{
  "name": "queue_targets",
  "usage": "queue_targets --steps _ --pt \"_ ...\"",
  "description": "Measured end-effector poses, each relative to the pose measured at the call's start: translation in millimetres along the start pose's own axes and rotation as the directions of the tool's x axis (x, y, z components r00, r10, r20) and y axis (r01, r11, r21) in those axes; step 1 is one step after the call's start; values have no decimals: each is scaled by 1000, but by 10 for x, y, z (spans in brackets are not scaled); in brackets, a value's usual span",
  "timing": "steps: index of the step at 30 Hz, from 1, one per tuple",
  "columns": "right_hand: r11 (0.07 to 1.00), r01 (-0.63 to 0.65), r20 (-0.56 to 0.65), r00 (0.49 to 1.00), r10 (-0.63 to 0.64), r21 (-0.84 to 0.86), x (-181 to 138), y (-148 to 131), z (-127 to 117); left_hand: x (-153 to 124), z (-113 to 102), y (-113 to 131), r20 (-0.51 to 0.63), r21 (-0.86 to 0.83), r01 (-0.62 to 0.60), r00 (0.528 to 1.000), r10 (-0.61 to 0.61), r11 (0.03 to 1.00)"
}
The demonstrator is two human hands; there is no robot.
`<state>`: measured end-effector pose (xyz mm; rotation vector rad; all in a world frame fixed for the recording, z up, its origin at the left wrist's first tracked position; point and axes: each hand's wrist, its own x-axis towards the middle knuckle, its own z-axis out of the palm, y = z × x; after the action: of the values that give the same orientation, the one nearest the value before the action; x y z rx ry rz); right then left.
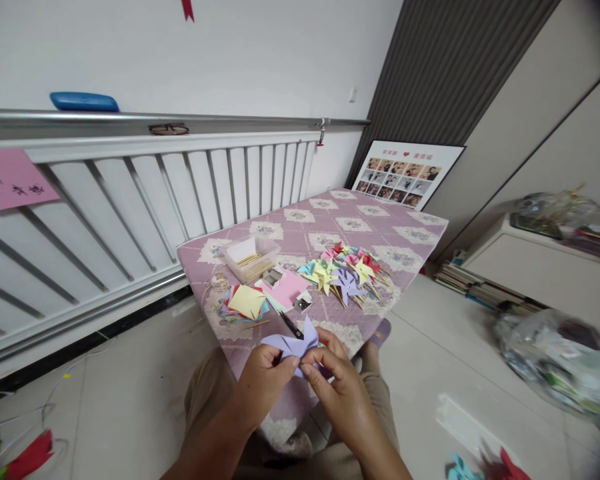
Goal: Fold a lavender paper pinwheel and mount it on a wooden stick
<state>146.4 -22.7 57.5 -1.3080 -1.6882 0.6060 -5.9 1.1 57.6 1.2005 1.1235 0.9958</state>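
Observation:
Both my hands pinch a folded lavender paper piece (294,343) at the near edge of a low table with a purple floral cloth (360,223). My left hand (264,380) grips its left flap; my right hand (337,387) closes on its right side. Just beyond the paper lie black scissors (292,325). Further back sit a stack of coloured paper squares (247,302), a pink sheet (287,288), a clear plastic box with sticks (250,259) and a heap of finished paper pinwheels (347,270).
A white slatted rail (130,193) runs along the left with a pink note (10,179) and a blue case (84,101) on top. A photo board (405,175) leans at the far end. Books (480,287), plastic bags (555,360) and a white cabinet (540,267) stand right.

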Motion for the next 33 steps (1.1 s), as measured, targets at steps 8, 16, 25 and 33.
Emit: queue_targets --steps 8,16,25,33 --pt "949 -195 39 981 191 249 3 59 61 14 10 -34 -30 128 -63 997 67 990" --pt "871 -292 -50 940 338 394 -10 193 218 38 7 -82 -36 224 -29 999 38 974" --pt "837 -346 130 938 322 425 38 133 166 37 15 -113 -88 238 -50 993 72 970" --pt "769 -418 215 908 359 484 25 173 156 21 5 -111 -72 289 -120 987 146 950"
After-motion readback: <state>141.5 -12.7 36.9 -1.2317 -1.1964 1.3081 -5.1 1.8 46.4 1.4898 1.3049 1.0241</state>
